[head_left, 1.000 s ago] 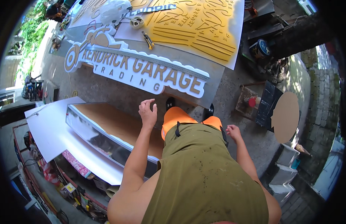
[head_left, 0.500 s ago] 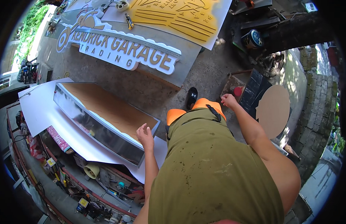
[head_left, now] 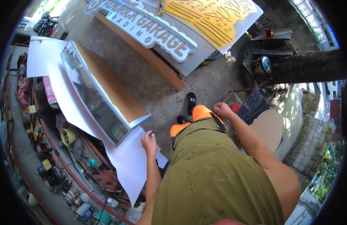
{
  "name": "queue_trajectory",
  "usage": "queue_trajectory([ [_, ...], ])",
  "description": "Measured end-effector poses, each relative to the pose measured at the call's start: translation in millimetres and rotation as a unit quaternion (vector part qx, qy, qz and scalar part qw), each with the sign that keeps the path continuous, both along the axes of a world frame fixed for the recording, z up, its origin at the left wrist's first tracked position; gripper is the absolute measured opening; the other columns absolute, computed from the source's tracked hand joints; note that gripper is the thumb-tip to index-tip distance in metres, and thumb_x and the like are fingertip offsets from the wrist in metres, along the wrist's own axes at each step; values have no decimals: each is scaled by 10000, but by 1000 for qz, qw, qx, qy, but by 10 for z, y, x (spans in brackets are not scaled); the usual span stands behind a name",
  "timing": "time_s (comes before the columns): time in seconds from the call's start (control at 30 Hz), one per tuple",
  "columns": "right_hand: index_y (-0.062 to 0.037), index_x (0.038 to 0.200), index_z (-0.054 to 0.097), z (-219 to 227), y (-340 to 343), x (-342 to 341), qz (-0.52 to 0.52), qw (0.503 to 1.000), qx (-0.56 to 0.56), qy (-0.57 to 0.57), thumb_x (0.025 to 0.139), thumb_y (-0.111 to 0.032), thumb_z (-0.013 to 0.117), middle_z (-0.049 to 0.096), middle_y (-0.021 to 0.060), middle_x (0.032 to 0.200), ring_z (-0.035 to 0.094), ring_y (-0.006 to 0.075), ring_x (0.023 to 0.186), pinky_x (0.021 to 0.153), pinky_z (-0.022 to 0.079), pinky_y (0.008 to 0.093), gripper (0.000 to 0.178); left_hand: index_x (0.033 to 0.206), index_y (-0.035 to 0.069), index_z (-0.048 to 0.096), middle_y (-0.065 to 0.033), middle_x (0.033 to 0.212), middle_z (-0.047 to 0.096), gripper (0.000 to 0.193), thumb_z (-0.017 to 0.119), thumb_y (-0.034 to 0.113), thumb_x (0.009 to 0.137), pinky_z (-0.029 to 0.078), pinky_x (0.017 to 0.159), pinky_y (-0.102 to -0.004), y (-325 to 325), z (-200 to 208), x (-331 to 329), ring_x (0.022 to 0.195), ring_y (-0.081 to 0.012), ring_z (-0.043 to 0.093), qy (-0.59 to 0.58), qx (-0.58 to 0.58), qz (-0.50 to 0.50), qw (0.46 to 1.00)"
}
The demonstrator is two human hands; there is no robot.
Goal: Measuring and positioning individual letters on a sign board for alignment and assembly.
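Observation:
My left hand hangs in the air with its fingers apart, holding nothing. Nearest to it is a long box frame with shiny metal sides and a brown board inside. The frame rests on large white sheets, and my hand is by the frame's near end, apart from it. Out in front of my right hip is my right hand, its fingers curled in, with nothing seen in them. A small red object and a dark, marble-patterned panel are just beyond that hand.
Ahead, a table carries a white cut-out sign, a yellow stencilled sheet and a cutter knife. A cluttered tool shelf runs along the left. To the right are an oval brown board, a paint can and a block wall.
My view has turned right and shifted, and a foot has stepped into sight. Both hands stay empty-looking at my sides; the right one's fingers remain curled.

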State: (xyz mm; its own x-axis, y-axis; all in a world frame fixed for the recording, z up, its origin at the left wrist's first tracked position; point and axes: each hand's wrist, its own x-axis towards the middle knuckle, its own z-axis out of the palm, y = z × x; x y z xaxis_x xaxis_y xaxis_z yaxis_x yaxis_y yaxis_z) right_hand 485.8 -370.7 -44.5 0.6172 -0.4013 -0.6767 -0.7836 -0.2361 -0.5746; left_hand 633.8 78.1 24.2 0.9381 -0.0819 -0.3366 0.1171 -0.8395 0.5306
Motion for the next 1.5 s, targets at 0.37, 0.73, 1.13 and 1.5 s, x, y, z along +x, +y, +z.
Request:
queue_trajectory([
  [0.37,-58,899,741,-677,-583,-495,152,983,10,100,878,-309,663,687,62,716,651,157,645,611,531,323,264,1107,186,704,-102,1133,626,241,677,219,870,464,954,-432,117,-145,-899,1056,-306,591,-24,4,157,987],
  [0.73,2,1110,643,-337,-1446,1076,164,980,113,4,970,-152,547,689,96,829,625,144,614,518,497,284,229,1086,54,708,-112,1053,717,275,675,243,888,525,847,-339,-529,-1230,-2139,973,-207,677,75,-170,438,880],
  [1.13,-40,986,640,-839,-1085,1739,427,879,124,172,945,-203,551,685,84,766,614,163,543,455,477,300,190,899,109,756,-149,848,717,296,608,362,859,535,710,-423,-1574,-1198,-3640,805,-302,702,164,-131,500,840],
  [1.5,-7,1038,670,-430,277,2109,458,883,90,53,959,-177,557,701,95,804,632,158,575,510,510,290,219,966,91,747,-50,780,695,212,623,233,869,494,637,-347,-815,-1148,-3459,694,-149,625,82,-213,570,789],
])
